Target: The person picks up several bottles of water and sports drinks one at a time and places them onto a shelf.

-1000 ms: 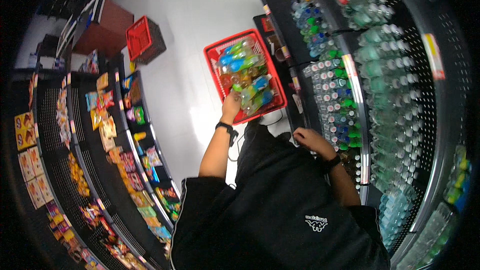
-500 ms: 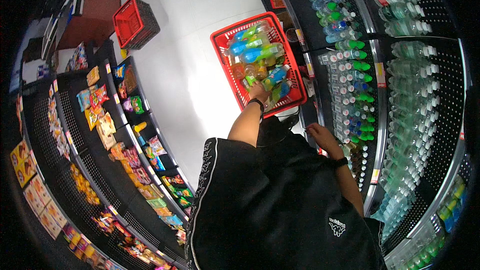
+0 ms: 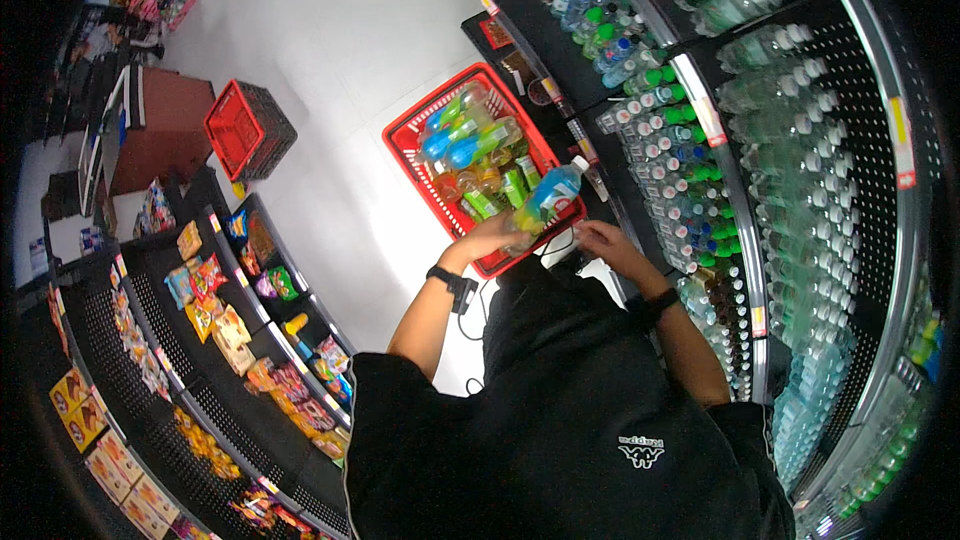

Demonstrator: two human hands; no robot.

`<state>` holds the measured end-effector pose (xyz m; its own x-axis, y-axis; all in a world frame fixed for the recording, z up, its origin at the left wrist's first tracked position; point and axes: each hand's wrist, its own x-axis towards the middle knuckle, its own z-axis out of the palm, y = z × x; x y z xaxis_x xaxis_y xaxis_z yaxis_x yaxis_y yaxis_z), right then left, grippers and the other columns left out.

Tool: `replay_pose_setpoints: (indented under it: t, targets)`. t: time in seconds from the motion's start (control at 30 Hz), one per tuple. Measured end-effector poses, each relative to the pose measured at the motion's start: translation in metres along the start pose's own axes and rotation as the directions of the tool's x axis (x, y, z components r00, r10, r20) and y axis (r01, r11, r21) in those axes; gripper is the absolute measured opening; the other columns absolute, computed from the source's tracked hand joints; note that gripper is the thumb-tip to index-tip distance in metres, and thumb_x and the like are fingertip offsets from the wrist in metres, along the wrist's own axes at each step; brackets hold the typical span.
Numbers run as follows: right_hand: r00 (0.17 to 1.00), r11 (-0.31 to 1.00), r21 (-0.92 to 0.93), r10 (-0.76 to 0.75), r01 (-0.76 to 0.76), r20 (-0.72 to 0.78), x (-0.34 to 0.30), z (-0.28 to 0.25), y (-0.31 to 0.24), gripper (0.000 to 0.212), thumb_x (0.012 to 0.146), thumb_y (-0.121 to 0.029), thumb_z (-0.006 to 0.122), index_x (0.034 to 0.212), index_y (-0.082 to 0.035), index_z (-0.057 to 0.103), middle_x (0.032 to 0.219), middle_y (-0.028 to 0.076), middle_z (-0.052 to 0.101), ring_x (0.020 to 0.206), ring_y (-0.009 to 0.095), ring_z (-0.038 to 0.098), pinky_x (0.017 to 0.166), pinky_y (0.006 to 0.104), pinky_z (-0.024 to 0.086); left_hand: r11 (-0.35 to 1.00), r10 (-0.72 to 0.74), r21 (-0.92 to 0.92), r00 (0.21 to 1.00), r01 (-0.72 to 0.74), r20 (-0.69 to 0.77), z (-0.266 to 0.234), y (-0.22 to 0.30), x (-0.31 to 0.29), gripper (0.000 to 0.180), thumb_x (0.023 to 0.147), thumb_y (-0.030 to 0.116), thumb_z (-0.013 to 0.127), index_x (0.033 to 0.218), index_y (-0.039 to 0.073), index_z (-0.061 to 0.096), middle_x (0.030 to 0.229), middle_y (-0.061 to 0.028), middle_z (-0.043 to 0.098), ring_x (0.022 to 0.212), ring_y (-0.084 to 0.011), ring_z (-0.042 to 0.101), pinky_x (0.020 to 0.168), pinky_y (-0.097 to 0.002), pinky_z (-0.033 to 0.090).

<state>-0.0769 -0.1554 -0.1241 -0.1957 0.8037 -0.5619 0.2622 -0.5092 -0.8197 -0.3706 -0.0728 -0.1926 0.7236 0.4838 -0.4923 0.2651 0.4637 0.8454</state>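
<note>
My left hand (image 3: pixel 497 235) is closed around the lower end of a plastic bottle (image 3: pixel 557 190) with a blue and yellow label, which is tilted with its white cap toward the upper right. The bottle lies over the near right corner of a red shopping basket (image 3: pixel 432 103). Inside the basket are several blue-labelled bottles (image 3: pixel 462 148) and several green-labelled bottles (image 3: pixel 480 202). My right hand (image 3: pixel 607 245) is just right of the basket's near corner, fingers loosely extended toward the held bottle, with nothing visible in them.
Shelves of bottled drinks (image 3: pixel 790 180) run close along the right. Snack shelves (image 3: pixel 260 325) with bagged goods (image 3: pixel 205 285) stand on the left. A stack of shopping baskets (image 3: pixel 250 130) sits on the pale floor (image 3: pixel 330 70) at the far left. A dark cable (image 3: pixel 465 325) lies near my left forearm.
My left hand, earlier reaching down into the basket, now holds a bottle at its near right corner. My right hand has come closer to the basket. The whole view has shifted and turned.
</note>
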Motion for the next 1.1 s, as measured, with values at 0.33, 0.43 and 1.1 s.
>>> replay_pose_setpoints:
  t: [0.33, 0.43, 1.1]
  targets:
    - [0.918, 0.943, 0.0, -0.325, 0.334, -0.226, -0.042, -0.02, -0.095, 0.044, 0.088, -0.02, 0.08, 0.124, -0.002, 0.062, 0.11, 0.008, 0.071, 0.102, 0.013, 0.064, 0.09, 0.0338, 0.052, 0.809, 0.414, 0.471, 0.91, -0.352, -0.03, 0.068, 0.163, -0.001, 0.067, 0.08, 0.024, 0.083, 0.136, 0.001, 0.055, 0.135, -0.021, 0.058, 0.126, -0.0343, 0.056, 0.109, -0.0398, 0.042]
    - [0.849, 0.902, -0.13, -0.432, 0.412, -0.304, -0.081, -0.042, -0.108, 0.049, 0.085, -0.023, 0.082, 0.125, -0.004, 0.063, 0.114, 0.008, 0.071, 0.101, 0.015, 0.064, 0.086, 0.0341, 0.053, 0.679, 0.577, 0.57, 0.817, -0.463, -0.024, 0.107, 0.215, -0.009, 0.061, 0.08, 0.019, 0.081, 0.133, 0.0, 0.057, 0.129, -0.0206, 0.059, 0.122, -0.0338, 0.058, 0.103, -0.0397, 0.046]
    - [0.417, 0.626, -0.777, -0.724, 0.062, -0.55, -0.418, -0.184, -0.292, 0.04, 0.093, -0.019, 0.069, 0.124, 0.002, 0.055, 0.119, 0.024, 0.062, 0.108, 0.037, 0.065, 0.091, 0.0437, 0.054, 0.273, 0.718, 0.117, 0.283, -0.955, 0.636, 0.34, 0.533, 0.009, 0.062, 0.084, 0.007, 0.078, 0.138, -0.003, 0.051, 0.118, -0.0136, 0.063, 0.108, -0.0223, 0.063, 0.084, -0.0339, 0.058]
